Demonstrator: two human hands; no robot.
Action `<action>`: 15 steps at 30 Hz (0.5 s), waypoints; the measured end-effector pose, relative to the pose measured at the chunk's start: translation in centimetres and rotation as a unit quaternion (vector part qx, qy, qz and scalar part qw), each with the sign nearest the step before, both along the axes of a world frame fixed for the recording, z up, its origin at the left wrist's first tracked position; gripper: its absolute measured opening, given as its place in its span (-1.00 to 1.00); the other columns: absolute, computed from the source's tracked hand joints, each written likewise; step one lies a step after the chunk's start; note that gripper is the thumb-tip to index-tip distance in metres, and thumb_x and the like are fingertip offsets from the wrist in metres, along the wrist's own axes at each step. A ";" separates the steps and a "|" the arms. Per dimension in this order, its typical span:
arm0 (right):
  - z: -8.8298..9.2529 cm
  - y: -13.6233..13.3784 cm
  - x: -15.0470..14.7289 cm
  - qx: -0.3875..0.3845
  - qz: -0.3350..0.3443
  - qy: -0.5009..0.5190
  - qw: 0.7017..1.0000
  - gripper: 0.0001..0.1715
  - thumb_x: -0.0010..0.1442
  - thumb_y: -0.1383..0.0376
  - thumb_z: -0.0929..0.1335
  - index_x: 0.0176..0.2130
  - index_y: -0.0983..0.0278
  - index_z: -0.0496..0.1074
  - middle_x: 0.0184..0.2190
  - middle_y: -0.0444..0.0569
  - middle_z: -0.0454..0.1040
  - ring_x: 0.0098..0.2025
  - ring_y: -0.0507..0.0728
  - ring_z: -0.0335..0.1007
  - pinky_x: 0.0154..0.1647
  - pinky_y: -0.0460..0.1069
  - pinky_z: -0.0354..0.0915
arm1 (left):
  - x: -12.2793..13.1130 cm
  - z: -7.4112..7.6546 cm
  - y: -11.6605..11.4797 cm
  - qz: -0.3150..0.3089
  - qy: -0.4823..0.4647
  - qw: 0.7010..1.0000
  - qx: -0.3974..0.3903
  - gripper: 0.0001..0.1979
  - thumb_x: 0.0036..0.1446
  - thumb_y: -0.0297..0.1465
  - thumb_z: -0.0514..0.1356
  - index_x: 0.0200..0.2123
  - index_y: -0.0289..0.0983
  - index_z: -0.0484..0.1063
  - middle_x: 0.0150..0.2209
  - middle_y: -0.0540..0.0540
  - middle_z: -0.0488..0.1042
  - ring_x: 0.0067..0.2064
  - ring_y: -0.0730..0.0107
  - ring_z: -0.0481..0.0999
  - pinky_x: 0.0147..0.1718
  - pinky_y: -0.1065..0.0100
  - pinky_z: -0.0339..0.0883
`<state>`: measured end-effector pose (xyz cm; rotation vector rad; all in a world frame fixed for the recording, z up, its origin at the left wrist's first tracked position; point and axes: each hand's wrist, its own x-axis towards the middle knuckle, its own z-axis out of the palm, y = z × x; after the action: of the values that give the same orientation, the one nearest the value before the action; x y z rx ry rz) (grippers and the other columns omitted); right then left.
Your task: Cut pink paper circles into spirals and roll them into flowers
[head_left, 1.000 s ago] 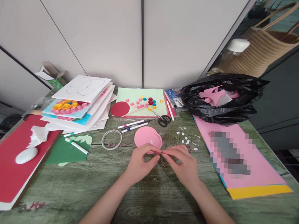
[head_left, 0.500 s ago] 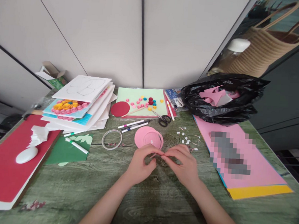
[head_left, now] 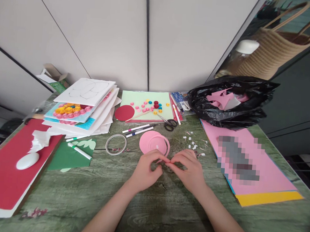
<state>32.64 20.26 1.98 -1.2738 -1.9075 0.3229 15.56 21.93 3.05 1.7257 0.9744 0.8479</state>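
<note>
My left hand [head_left: 149, 169] and my right hand [head_left: 188, 170] meet fingertip to fingertip at the middle of the table. Both are closed in a pinch on a narrow pink paper strip [head_left: 159, 161], mostly hidden by the fingers. Just beyond the left fingers lies a pink paper spiral [head_left: 166, 142] over a pink paper disc [head_left: 143, 142]; whether the strip joins the spiral I cannot tell. Small white paper bits [head_left: 194, 146] are scattered beyond my right hand. Black-handled scissors [head_left: 170, 125] lie farther back.
A tape roll [head_left: 107, 146] and markers [head_left: 139, 132] lie left of the discs. Behind, a pale green sheet [head_left: 127, 97] bears rolled paper flowers. Stacked pictures [head_left: 85, 89] and red board [head_left: 7, 170] stand left; a black bag [head_left: 231, 117] and pink sheets [head_left: 267, 161] lie right.
Almost nothing differs. The fingertips of both hands have shifted very slightly while staying pinched together; the things on the table are where they were.
</note>
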 end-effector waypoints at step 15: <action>-0.3 0.1 0.3 -0.005 0.008 -0.037 0.999 -0.80 0.09 0.27 0.39 -0.52 0.23 0.33 -0.52 -0.15 0.43 -0.40 0.06 0.32 -0.23 0.02 0.11 | 0.3 0.1 -0.2 0.001 0.007 1.000 0.006 -0.84 -0.02 -0.57 0.13 -0.34 -0.28 0.45 -0.36 -0.06 0.46 -0.29 0.40 0.42 -0.26 0.39 0.26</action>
<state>32.98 20.36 1.67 -1.2931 -1.9820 0.2969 15.84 21.74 3.14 1.7432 0.9824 0.8458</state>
